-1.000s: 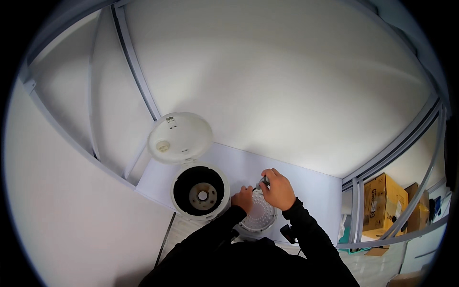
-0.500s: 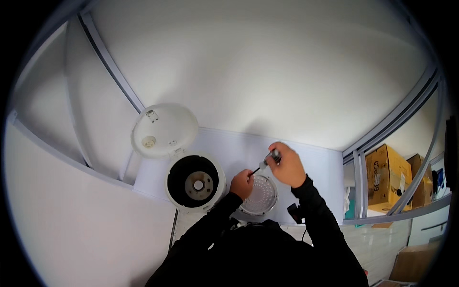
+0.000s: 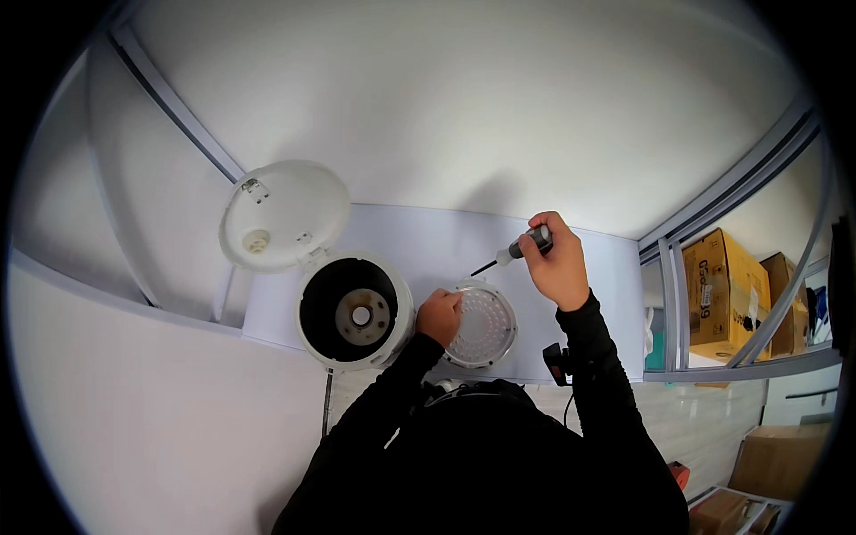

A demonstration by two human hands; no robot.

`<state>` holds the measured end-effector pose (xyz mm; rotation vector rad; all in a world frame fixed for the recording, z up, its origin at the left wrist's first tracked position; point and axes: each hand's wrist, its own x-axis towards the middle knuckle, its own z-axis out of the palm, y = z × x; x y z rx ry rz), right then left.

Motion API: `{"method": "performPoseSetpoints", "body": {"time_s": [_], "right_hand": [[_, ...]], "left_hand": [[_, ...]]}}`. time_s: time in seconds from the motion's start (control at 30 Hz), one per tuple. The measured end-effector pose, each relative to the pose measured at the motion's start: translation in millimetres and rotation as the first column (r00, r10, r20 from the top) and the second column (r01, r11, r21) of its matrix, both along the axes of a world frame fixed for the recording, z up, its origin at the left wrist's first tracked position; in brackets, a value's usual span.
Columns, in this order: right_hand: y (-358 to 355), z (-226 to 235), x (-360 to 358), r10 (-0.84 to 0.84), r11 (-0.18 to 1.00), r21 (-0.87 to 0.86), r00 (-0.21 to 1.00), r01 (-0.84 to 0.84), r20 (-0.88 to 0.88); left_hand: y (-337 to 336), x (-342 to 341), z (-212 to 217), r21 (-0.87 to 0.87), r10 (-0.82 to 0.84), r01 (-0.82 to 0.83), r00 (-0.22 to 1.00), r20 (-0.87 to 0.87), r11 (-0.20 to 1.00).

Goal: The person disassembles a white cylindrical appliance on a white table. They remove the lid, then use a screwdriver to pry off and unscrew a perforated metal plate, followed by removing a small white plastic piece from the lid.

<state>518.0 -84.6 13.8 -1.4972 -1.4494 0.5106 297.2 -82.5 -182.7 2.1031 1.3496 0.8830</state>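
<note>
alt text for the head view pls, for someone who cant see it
Seen from above, a person's right hand lifts a screwdriver while the left hand rests on a round perforated metal plate on a white table. Left of it stands an open white rice cooker, lid up.

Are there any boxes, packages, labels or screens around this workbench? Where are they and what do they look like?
Brown cardboard box with dark print: on the metal shelf at right, upright, rectangular.
Second brown cardboard box: just behind the first on the same shelf, partly hidden.
Plain brown cardboard box: lower right, on the floor, half cut off by the rim.
No screens or signs show.
</note>
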Motion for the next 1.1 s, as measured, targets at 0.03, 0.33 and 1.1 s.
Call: {"method": "performPoseSetpoints", "body": {"time_s": [0.03,0.33,1.1], "right_hand": [[-2,0,-1,0.005,1.000,-0.001,1.000,-0.005,-0.006],[-17,-8,-1,-0.021,1.000,0.002,1.000,0.021,0.006],[-54,-10,1,-0.109,0.993,0.035,0.994,0.109,0.007]], "left_hand": [[0,0,-2,-0.001,-0.003,0.003,0.999,-0.047,1.000],[7,1,-16,-0.024,0.020,-0.022,0.997,-0.073,0.999],[14,19,5,-0.131,0.009,-0.034,0.983,-0.185,0.991]]}}
